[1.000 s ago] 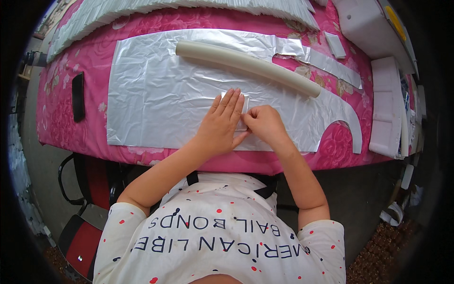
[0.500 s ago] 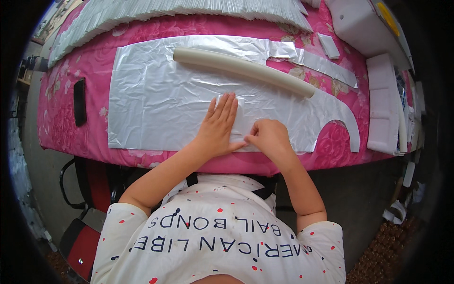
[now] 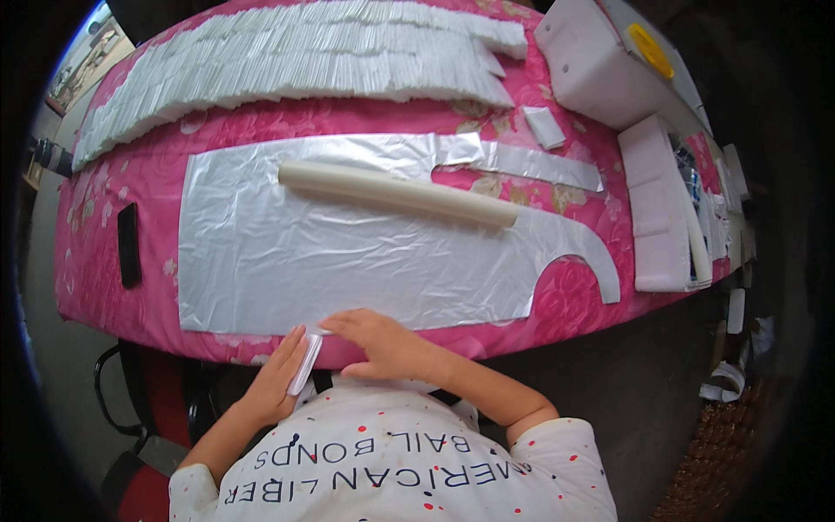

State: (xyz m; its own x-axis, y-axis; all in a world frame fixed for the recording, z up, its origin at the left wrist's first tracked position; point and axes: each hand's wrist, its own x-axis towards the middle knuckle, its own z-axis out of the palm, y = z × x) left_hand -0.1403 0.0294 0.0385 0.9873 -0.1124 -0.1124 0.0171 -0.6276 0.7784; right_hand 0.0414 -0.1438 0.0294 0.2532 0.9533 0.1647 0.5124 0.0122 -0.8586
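At the near table edge my left hand [image 3: 282, 369] holds a narrow, folded white plastic packet [image 3: 304, 364] upright along its fingers. My right hand [image 3: 376, 341] is beside the packet's upper end, fingers stretched to the left and thumb apart. Whether its fingertips touch the packet, I cannot make out. Just beyond both hands a silvery-white plastic bag [image 3: 261, 270] lies spread flat and creased, with handle-like strips at its right end. Across the bag's far half rests a long beige tube [image 3: 396, 193], slanting down to the right.
Rows of folded white packets [image 3: 304, 56] line the far side of the pink flowered table cover [image 3: 96, 304]. One packet [image 3: 544, 127] lies apart. A black phone-like slab [image 3: 129, 245] is at left. White foam boxes [image 3: 652, 204] stand at right; red-and-black chairs [image 3: 156, 383] sit below.
Both hands have come off the spread bag toward my body and to the left. The left hand now holds the folded packet. My right hand's pinch has opened out. The view has shifted.
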